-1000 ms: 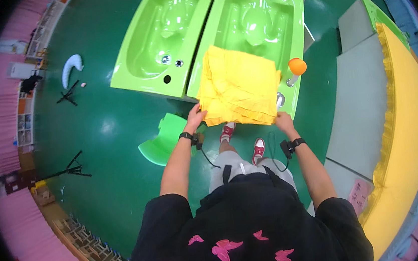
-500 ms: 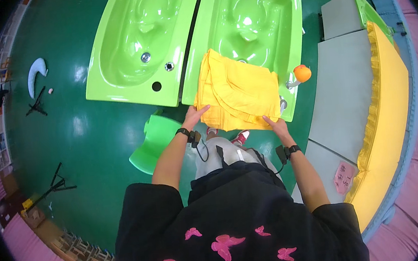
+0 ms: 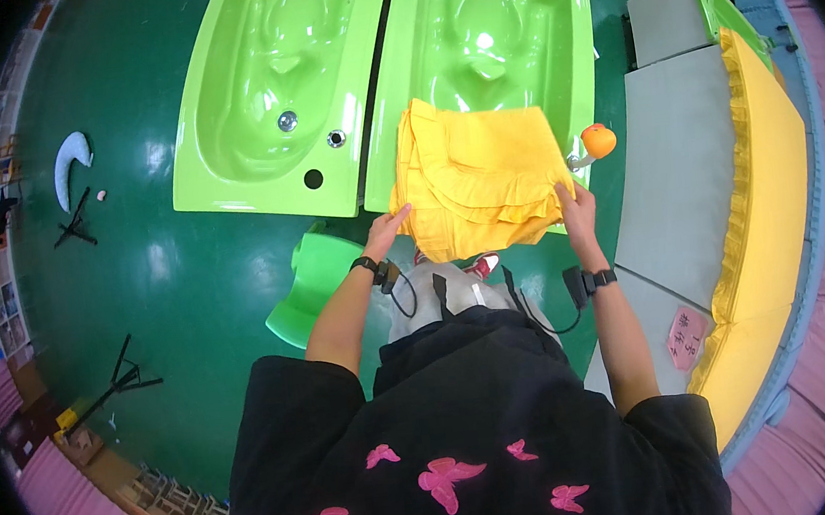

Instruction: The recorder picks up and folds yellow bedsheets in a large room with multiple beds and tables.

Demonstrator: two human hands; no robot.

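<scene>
A folded yellow ruffled cloth [image 3: 478, 167] is held out in front of me, over the near end of the right-hand green tub [image 3: 383, 131]. My left hand [image 3: 388, 230] pinches its near left edge, the thumb lying on top. The right edge is gripped by my right hand [image 3: 577, 212], its fingers closed on the ruffled side. Curved frills run across the lower half of the cloth, and its near edge hangs toward my legs. Part of the tub's near rim is hidden beneath it.
Another green tub [image 3: 188, 175] adjoins on the left. A green chair [image 3: 308, 282] stands near my left forearm. An orange rubber-duck-like piece [image 3: 599, 141] sits by the faucet. Grey tables [image 3: 677, 163] and a yellow ruffled cover [image 3: 772, 173] line the right side. Tripods [image 3: 124, 375] stand left.
My right hand has moved up and to the right, taking the cloth's right edge with it. The ruffles on that side now lie more bunched. My left hand has barely moved.
</scene>
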